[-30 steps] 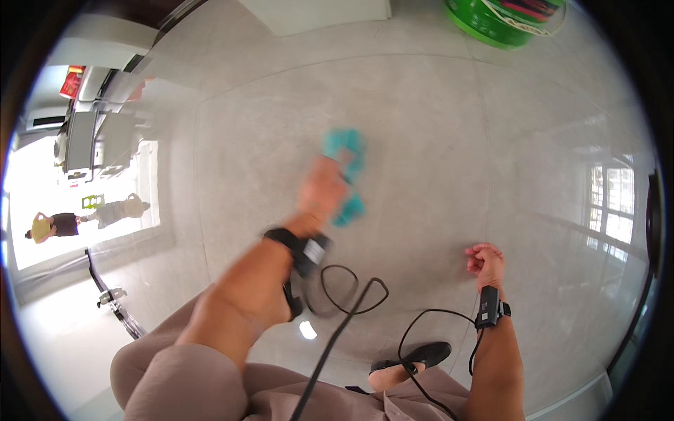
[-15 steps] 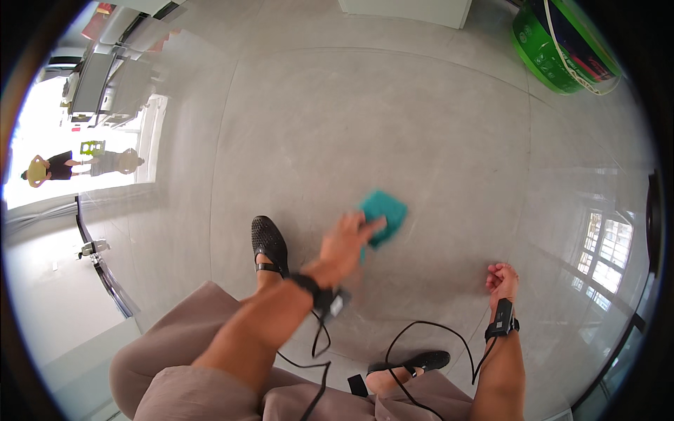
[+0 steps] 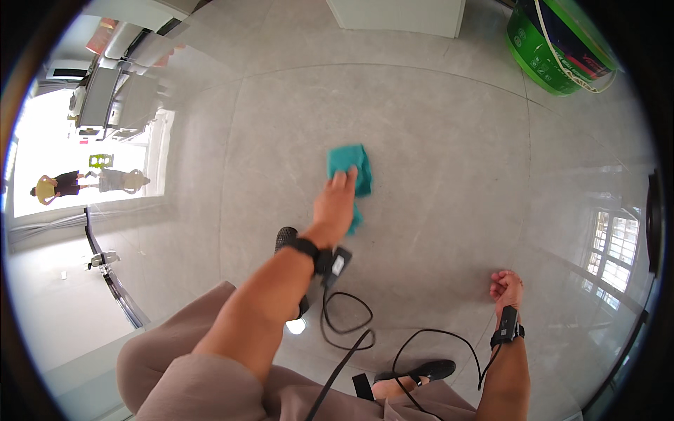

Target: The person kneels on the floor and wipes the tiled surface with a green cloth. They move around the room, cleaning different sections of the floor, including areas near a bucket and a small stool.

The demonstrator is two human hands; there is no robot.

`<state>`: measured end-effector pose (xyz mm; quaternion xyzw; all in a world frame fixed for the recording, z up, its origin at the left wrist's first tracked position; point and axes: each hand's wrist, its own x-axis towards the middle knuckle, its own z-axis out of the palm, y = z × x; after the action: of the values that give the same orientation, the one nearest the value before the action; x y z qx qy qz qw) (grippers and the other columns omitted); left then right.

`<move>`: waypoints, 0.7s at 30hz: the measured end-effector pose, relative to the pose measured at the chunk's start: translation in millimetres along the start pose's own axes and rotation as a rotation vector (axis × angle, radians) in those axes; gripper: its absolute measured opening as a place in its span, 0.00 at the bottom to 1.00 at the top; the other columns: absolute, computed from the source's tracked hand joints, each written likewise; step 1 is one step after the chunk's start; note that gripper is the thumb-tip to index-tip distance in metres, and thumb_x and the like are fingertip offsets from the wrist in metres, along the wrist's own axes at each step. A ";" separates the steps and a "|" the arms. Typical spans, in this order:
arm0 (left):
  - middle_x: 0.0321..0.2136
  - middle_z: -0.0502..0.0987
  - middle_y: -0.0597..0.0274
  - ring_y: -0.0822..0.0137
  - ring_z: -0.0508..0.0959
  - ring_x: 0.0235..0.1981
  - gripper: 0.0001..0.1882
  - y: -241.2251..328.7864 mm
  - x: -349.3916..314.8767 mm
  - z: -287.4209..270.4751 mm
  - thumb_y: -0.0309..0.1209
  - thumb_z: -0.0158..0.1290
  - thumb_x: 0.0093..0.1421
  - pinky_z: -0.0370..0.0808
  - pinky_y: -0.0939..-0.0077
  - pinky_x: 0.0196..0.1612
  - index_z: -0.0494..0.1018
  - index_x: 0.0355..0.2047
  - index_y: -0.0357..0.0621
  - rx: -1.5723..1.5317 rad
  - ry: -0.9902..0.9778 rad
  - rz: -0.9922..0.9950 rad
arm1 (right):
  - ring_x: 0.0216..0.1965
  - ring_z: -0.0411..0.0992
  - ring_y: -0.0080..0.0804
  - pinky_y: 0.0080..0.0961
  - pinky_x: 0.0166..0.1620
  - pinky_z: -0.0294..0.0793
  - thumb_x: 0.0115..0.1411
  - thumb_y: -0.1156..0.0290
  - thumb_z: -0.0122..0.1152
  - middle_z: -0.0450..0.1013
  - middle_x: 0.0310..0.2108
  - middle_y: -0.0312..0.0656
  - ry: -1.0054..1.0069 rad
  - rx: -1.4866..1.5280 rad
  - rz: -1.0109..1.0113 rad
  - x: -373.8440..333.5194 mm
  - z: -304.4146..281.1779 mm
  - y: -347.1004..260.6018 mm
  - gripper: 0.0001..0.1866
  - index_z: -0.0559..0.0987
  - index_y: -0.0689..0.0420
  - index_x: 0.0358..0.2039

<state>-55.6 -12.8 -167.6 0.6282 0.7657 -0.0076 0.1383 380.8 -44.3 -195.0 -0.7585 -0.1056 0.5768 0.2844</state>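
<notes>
A teal cleaning cloth [image 3: 348,156] lies bunched on the grey tiled floor ahead of me. My left hand [image 3: 335,203] presses down on it with the fingers over its middle, and a loose corner sticks out beside the palm. Off to the right, my right hand [image 3: 507,288] hangs apart from the cloth, fingers curled in a loose fist with nothing visible in them. Each wrist wears a black strap with a small device [image 3: 507,324] and a dark cable.
A green bucket [image 3: 540,59] with a white handle stands at the far right. At the far edge is a pale box-like panel [image 3: 400,17]. My black shoe [image 3: 432,370] rests near the lower edge, with the cable [image 3: 439,331] looping by it. At left, a person [image 3: 56,186] stands beyond a bright opening.
My left hand has pushed the cloth farther away and a little to the left across the floor. The right hand stays in nearly the same place, still curled.
</notes>
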 end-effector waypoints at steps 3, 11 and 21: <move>0.44 0.67 0.47 0.47 0.72 0.44 0.32 -19.7 41.6 -10.0 0.16 0.43 0.51 0.73 0.56 0.44 0.59 0.59 0.42 -0.024 0.044 0.009 | 0.14 0.69 0.27 0.23 0.17 0.70 0.43 0.75 0.48 0.76 0.24 0.42 -0.003 -0.017 0.014 -1.0 1.1 -2.0 0.10 0.74 0.57 0.28; 0.43 0.68 0.47 0.45 0.72 0.43 0.36 -19.9 31.5 -29.1 0.17 0.44 0.51 0.73 0.56 0.43 0.56 0.63 0.49 -0.003 -0.111 0.085 | 0.14 0.69 0.27 0.22 0.17 0.71 0.42 0.75 0.48 0.76 0.23 0.42 -0.039 0.031 0.016 0.5 2.4 -1.6 0.09 0.74 0.57 0.27; 0.41 0.65 0.53 0.52 0.70 0.41 0.39 -6.0 -74.9 37.1 0.19 0.46 0.51 0.72 0.61 0.42 0.54 0.65 0.56 -0.076 -0.172 0.282 | 0.13 0.69 0.27 0.23 0.16 0.71 0.42 0.76 0.49 0.77 0.23 0.43 -0.045 0.029 -0.001 5.0 2.2 2.3 0.09 0.75 0.57 0.26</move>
<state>-40.9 -92.8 -187.7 0.7207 0.6551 -0.0130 0.2265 379.9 -43.1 -200.8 -0.7412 -0.1039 0.5949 0.2930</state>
